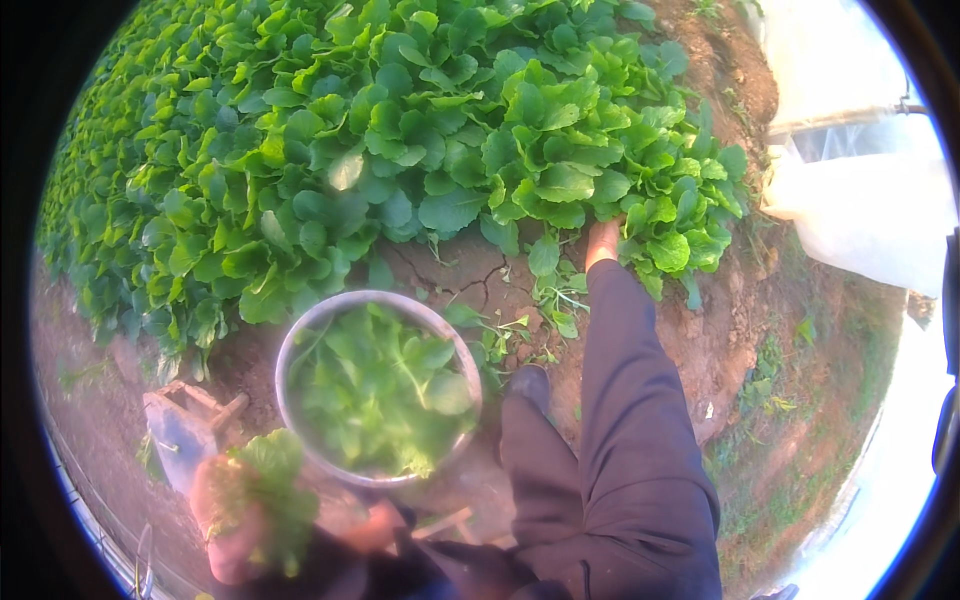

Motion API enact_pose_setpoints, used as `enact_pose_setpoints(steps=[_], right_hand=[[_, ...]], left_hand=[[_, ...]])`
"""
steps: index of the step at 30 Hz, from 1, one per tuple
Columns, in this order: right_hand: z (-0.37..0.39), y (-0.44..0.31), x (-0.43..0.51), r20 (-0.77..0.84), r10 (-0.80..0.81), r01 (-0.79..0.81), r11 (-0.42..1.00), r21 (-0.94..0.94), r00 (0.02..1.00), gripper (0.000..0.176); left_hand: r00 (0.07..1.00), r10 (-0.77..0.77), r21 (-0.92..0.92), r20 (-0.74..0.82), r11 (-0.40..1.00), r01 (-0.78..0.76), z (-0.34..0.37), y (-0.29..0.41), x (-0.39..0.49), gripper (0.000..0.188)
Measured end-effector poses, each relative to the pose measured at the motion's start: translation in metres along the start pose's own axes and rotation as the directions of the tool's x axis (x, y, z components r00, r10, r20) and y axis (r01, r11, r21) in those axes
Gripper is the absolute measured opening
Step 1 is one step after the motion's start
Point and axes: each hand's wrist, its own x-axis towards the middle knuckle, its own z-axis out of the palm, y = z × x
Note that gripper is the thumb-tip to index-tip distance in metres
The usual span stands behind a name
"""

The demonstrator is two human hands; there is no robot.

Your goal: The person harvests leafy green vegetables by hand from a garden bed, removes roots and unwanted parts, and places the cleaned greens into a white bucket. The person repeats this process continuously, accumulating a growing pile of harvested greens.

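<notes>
My right hand [603, 238] reaches into the front edge of a dense bed of leafy greens [562, 161], low among the stems. Leaves hide its fingers, so its grip cannot be seen. At lower left, my blurred left hand [229, 553] holds a bunch of leafy greens [281, 495] beside a round metal basin [283, 375]. Loose cut greens [367, 382] fill much of this basin, which stands on the soil in front of me. Small uprooted or trimmed plants [559, 296] lie near my right wrist.
A low wooden stool [184, 427] sits left of the basin. My shoe [529, 384] rests on bare soil near the basin's right side. Cracked earth [465, 274] borders the bed. White plastic sheeting [862, 202] hangs at the right, above a grassy strip [780, 450].
</notes>
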Motion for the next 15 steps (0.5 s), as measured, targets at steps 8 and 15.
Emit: enact_pose_setpoints(steps=[8,15], right_hand=[[-0.009,0.005,-0.022,-0.156,0.023,-0.015,0.999,0.052,0.987,0.041],[-0.019,0.019,-0.058,-0.223,-0.03,0.017,0.998,-0.059,0.974,0.031]], left_hand=[[0.993,0.066,-0.13,-0.095,0.989,-0.078,0.013,0.016,0.006,0.023],[0.955,-0.297,-0.186,-0.013,0.939,0.289,0.007,0.023,0.0,0.012]])
